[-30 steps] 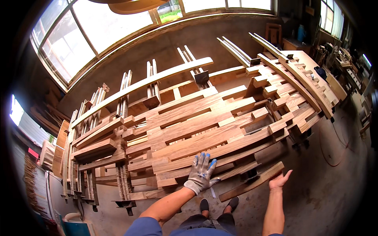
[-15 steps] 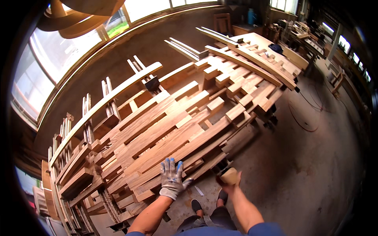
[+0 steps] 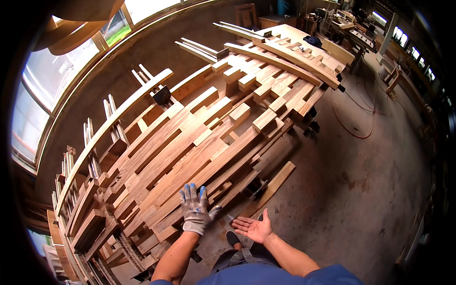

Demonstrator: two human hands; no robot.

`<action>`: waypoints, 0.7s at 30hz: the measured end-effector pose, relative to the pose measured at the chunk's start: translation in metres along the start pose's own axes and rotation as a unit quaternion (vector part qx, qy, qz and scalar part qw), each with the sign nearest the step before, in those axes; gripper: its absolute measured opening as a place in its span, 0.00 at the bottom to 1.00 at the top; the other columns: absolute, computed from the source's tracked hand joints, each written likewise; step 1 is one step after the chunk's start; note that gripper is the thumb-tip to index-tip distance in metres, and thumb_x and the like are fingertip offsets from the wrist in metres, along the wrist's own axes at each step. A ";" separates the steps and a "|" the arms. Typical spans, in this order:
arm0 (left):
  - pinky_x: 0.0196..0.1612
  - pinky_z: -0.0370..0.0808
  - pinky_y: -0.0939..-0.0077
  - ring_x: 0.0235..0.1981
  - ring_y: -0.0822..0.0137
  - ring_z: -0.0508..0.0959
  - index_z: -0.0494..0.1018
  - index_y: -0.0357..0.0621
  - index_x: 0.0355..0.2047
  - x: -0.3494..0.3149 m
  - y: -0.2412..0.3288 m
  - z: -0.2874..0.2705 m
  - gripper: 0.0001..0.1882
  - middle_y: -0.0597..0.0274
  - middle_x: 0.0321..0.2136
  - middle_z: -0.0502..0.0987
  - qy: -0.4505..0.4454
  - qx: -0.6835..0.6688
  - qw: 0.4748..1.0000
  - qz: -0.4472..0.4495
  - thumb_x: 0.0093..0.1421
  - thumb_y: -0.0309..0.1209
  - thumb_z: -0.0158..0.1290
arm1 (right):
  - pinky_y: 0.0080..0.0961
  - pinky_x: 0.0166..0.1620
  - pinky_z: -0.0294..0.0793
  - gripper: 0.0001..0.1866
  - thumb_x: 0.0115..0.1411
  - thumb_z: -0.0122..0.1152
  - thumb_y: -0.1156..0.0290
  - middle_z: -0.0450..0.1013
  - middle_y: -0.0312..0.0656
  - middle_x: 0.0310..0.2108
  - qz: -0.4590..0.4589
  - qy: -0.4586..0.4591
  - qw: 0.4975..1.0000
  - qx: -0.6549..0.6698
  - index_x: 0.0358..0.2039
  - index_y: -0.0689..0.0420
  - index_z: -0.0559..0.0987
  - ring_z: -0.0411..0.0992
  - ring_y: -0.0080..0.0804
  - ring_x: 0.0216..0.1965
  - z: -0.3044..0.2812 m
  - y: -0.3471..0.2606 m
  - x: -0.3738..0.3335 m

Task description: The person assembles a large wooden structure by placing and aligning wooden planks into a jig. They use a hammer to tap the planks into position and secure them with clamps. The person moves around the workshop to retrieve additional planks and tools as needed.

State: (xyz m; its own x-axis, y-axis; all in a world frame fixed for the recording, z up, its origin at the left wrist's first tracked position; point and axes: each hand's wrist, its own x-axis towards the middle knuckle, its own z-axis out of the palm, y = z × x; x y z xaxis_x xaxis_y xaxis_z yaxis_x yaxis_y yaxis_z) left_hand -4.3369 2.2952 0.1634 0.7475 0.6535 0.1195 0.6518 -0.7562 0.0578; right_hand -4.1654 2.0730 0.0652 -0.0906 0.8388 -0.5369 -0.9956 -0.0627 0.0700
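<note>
- Daylight from large windows [image 3: 57, 78] reaches a workshop with a stained concrete floor [image 3: 370, 190], where a reddish hose [image 3: 354, 136] lies in loops to the right.
- Staggered wooden boards [image 3: 232, 152] fill the middle, side by side with gaps and uneven ends; metal bars [image 3: 197, 51] jut out beyond their far side.
- Over on the left, a long pale rail [image 3: 133, 99] lies across the bars.
- The left hand [image 3: 194, 211], in a grey glove with blue fingertips, rests on the near side of the boards, fingers extended, gripping nothing.
- The right hand [image 3: 256, 229] is bare and open, palm up, near the lower end of a loose plank [image 3: 273, 185]; whether they touch, I cannot tell.
- That plank slants just beside the boards' near edge; what bears it is unclear.
- The step in hand looks like a left-hand rest on the boards with the right free; gripping the plank would call for turning the right palm and closing its fingers.
</note>
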 end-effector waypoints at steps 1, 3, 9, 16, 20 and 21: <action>0.80 0.37 0.31 0.80 0.31 0.45 0.60 0.44 0.77 0.001 0.000 0.000 0.57 0.29 0.78 0.49 0.001 -0.003 1.000 0.000 0.56 0.64 0.66 | 0.66 0.73 0.61 0.72 0.57 0.39 0.10 0.68 0.69 0.69 -0.010 0.098 0.993 0.067 0.71 0.73 0.67 0.65 0.65 0.72 -0.013 -0.003 0.012; 0.79 0.39 0.31 0.80 0.31 0.46 0.60 0.44 0.76 0.000 0.002 0.002 0.58 0.29 0.78 0.50 0.021 0.024 0.999 0.006 0.54 0.64 0.68 | 0.69 0.74 0.56 0.74 0.54 0.42 0.08 0.65 0.64 0.72 -0.069 0.162 0.982 0.069 0.72 0.72 0.66 0.64 0.66 0.72 -0.027 -0.036 0.040; 0.80 0.38 0.30 0.81 0.33 0.44 0.59 0.47 0.77 -0.006 -0.008 0.010 0.58 0.32 0.79 0.47 0.063 -0.006 0.998 0.016 0.55 0.64 0.67 | 0.47 0.67 0.72 0.50 0.61 0.61 0.26 0.78 0.52 0.59 -0.370 0.146 0.911 -0.111 0.63 0.63 0.76 0.76 0.49 0.58 0.007 -0.201 0.051; 0.80 0.38 0.33 0.81 0.33 0.45 0.60 0.47 0.78 -0.002 -0.010 0.003 0.57 0.34 0.79 0.50 0.004 -0.023 1.000 0.014 0.57 0.68 0.63 | 0.32 0.50 0.80 0.24 0.70 0.69 0.48 0.83 0.45 0.41 -0.536 0.060 0.556 -0.632 0.44 0.60 0.85 0.81 0.34 0.40 0.144 -0.087 -0.032; 0.80 0.38 0.32 0.80 0.32 0.47 0.61 0.47 0.77 -0.009 -0.014 -0.005 0.56 0.32 0.78 0.52 0.008 -0.039 0.999 0.006 0.58 0.67 0.62 | 0.40 0.66 0.71 0.36 0.76 0.48 0.38 0.85 0.49 0.48 -0.366 -0.037 0.615 -0.697 0.50 0.62 0.86 0.80 0.45 0.54 0.101 0.021 -0.026; 0.80 0.38 0.33 0.80 0.32 0.48 0.60 0.47 0.77 -0.010 -0.014 -0.011 0.55 0.32 0.77 0.53 0.004 -0.052 0.999 0.003 0.59 0.65 0.64 | 0.45 0.73 0.65 0.44 0.77 0.39 0.33 0.85 0.51 0.52 -0.286 -0.027 0.662 -0.692 0.52 0.65 0.86 0.79 0.47 0.58 0.078 0.039 -0.020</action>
State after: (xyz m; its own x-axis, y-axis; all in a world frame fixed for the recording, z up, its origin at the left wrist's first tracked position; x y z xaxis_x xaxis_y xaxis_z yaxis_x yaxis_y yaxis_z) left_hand -4.3545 2.2986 0.1727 0.7501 0.6486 0.1287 0.6299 -0.7601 0.1596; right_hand -4.2000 2.0956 0.1442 0.2759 0.9549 -0.1095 0.0608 -0.1311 -0.9895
